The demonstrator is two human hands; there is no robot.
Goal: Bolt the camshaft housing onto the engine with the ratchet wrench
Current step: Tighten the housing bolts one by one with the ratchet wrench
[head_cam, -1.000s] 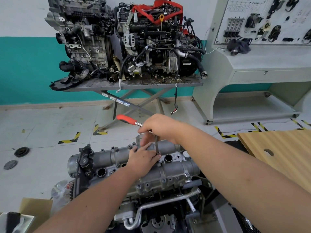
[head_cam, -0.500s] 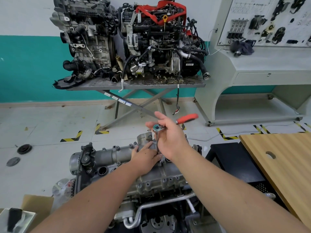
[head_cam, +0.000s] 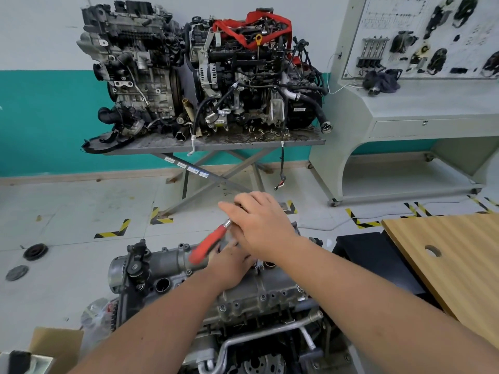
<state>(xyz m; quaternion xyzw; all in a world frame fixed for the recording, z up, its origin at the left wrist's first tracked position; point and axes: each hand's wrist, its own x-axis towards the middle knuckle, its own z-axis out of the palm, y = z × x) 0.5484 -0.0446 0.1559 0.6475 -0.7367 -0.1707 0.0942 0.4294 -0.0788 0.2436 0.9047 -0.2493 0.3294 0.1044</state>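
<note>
Red ratchet wrench point(head_cam: 207, 247) handle has swung from right round to left w/ right hand point(head_cam: 259, 225) gripping its head; left hand point(head_cam: 231, 265) curled steadying the socket on camshaft housing point(head_cam: 270, 287) — bolt prob. mid-tightening.

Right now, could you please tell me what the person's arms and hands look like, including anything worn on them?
Both forearms are bare as far as the view reaches: no sleeves, gloves, watch or rings show. The left hand carries a few small dark smudges on its back, perhaps grease. The right hand looks clean. Nails are not visible.
</note>
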